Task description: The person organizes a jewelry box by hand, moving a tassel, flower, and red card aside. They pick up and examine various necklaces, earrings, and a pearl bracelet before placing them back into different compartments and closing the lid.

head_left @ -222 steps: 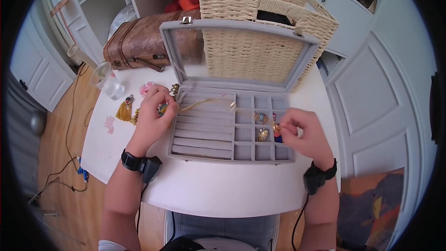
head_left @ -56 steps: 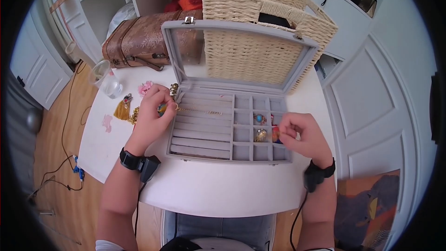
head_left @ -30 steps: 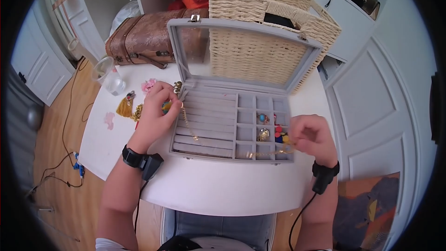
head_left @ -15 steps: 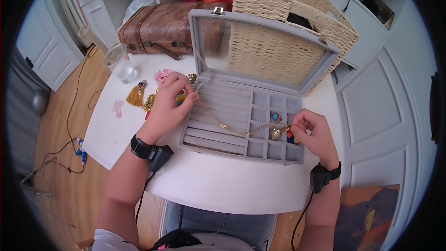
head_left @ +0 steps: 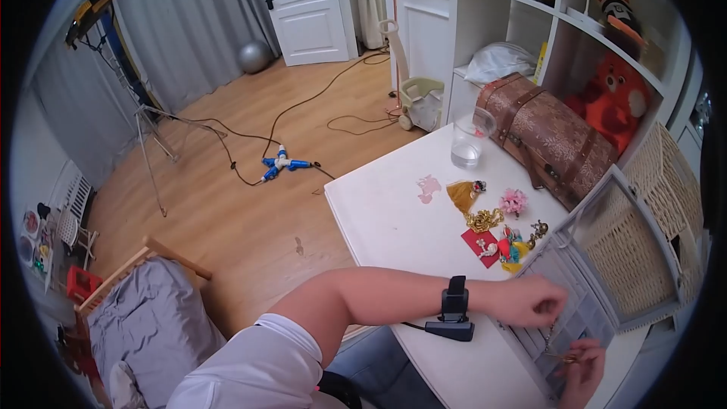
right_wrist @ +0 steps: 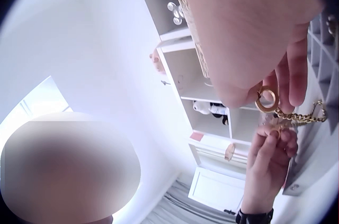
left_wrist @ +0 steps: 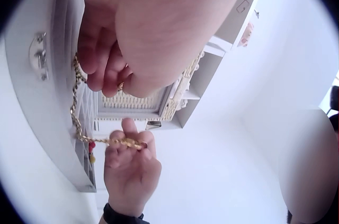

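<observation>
A gold chain [left_wrist: 76,121] hangs in a curve between both hands, over the grey jewellery box [head_left: 530,348]. My left hand [head_left: 522,299] pinches one end; in the left wrist view a bit of gold shows between thumb and fingers of the left hand [left_wrist: 108,60]. My right hand [head_left: 581,371] holds the other end, and in the right wrist view a gold ring clasp [right_wrist: 267,99] sits at the fingertips of the right hand [right_wrist: 265,70]. The box's glass lid [head_left: 628,250] stands raised. Part of the box is hidden behind the left hand and forearm.
On the white table [head_left: 379,204] lie a yellow tassel piece [head_left: 460,195], a pink flower [head_left: 513,201], a coiled gold chain [head_left: 485,220], a red card [head_left: 475,242] and colourful pieces. Behind them stand a clear cup [head_left: 466,150], a brown case [head_left: 553,136] and a woven basket [head_left: 674,174].
The head view has swung to the left, so the box now shows at the lower right. Both hands still hold the chain, and they appear closer together than half a second ago.
</observation>
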{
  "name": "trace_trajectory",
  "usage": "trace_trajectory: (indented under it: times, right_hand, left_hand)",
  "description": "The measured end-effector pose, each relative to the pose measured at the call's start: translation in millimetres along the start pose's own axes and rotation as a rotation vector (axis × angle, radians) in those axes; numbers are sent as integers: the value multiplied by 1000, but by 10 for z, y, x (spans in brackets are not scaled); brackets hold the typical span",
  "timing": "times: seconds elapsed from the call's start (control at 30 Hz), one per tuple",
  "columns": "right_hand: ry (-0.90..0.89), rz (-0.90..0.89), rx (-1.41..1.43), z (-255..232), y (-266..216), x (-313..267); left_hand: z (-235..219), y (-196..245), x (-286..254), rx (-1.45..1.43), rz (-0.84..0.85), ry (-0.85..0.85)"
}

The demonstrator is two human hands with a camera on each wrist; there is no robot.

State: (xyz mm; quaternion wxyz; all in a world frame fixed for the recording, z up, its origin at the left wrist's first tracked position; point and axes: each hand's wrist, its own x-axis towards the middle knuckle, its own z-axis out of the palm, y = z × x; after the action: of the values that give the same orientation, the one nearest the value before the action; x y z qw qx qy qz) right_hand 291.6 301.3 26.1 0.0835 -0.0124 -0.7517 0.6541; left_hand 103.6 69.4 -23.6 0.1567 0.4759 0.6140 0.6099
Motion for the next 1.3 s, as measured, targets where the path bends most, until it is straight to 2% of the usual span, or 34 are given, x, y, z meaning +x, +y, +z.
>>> trace_trajectory:
  times: [0.03, 0.1, 0.23, 0.27, 0.37, 0.4, 0.5, 0.57, 0.7, 0.8, 0.93, 1.03, 1.1, 1.3]
  right_hand:
    - [-43, -4, -53, 71, 48, 1]
    - [-113, 7, -98, 114, 200, 15]
    - [-18, 2, 41, 333, 347, 66]
    - [9, 10, 66, 342, 435, 34]
    - [-54, -30, -124, 340, 456, 55]
    - [-76, -25, -184, 342, 440, 70]
    - [-26, -67, -161, 378, 418, 73]
    - [-20, -46, -163, 365, 424, 73]
    - [-19, -65, -145, 359, 416, 107]
    - [41, -94, -84, 384, 417, 119]
    - [16, -55, -113, 367, 438, 141]
    - [10, -57, -148, 371, 428, 123]
    - [-22, -128, -220, 359, 374, 151]
    - [-57, -143, -249, 362, 322, 161]
  left_hand:
    - [40, 27, -18, -87, -41, -78]
    - [57, 36, -51, -90, -11, -107]
    - [114, -20, -92, 17, 104, -128]
    - [77, 81, -95, 41, 54, -141]
    - [52, 97, -89, 51, -17, -182]
    - [39, 169, -81, 61, -93, -196]
    - [72, 215, -93, -8, -151, -217]
    - [92, 209, -79, 11, -132, -156]
    - [115, 217, -84, 67, -166, -137]
    - [135, 231, -98, 37, -203, -106]
    - [130, 207, -102, -31, -225, -66]
    - [146, 209, -143, 71, -168, -84]
    - [140, 248, -142, 89, -99, -79]
    - [145, 236, -154, 143, -68, -52]
